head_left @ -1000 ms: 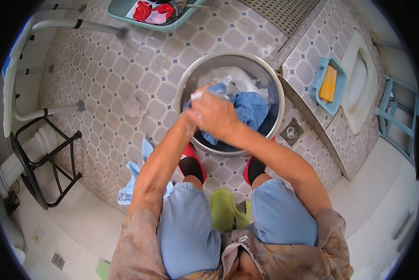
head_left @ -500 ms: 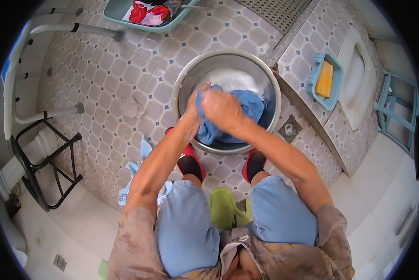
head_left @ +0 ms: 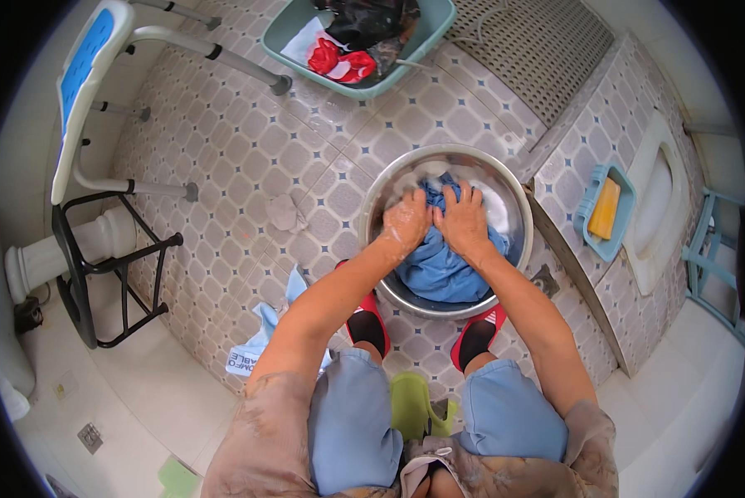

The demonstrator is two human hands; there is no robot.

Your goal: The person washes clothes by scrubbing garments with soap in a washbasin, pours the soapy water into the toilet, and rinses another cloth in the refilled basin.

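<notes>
A round metal basin (head_left: 518,266) stands on the tiled floor between my feet, with white suds along its far side. In it lies a wet, bunched blue cloth garment (head_left: 447,266); its exact kind does not show. My left hand (head_left: 406,217), with foam on its back, is closed on the cloth's bunched upper part. Beside it my right hand (head_left: 464,220) bends its fingers over the same cloth and grips it. The two hands are close together above the basin's middle, and the fingertips are partly hidden in the folds.
A teal tub (head_left: 368,87) with red, white and dark cloths stands beyond the basin. On the raised ledge at right sits a blue box (head_left: 584,212) holding a yellow bar (head_left: 605,209). A white chair (head_left: 94,91) and a black-framed stool (head_left: 119,270) stand at left.
The cloth held up in both my hands has been lowered into the basin. My hands have moved slightly apart. The whole view has shifted, so the basin appears lower and farther right.
</notes>
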